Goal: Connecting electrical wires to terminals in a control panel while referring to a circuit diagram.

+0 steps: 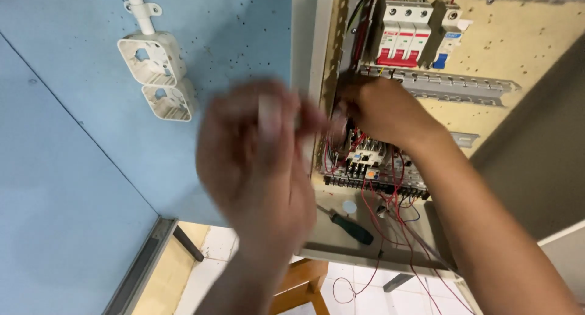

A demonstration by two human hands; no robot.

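My left hand (256,162) is raised in front of the blue wall, blurred by motion, with a pale, whitish object between its fingers that I cannot make out. My right hand (384,111) reaches into the open electrical panel (518,41), its fingers among red wires (396,205) just above a contactor block (365,159) and a black terminal strip (378,186). Whether the right fingers grip a wire is hidden. A row of circuit breakers with red levers (405,38) sits above on a metal rail.
A green-handled screwdriver (350,226) lies on the panel's bottom ledge. Two white empty surface boxes (158,74) hang on a conduit on the blue wall. A wooden stool (298,287) and tiled floor show below. Loose red wires dangle under the panel.
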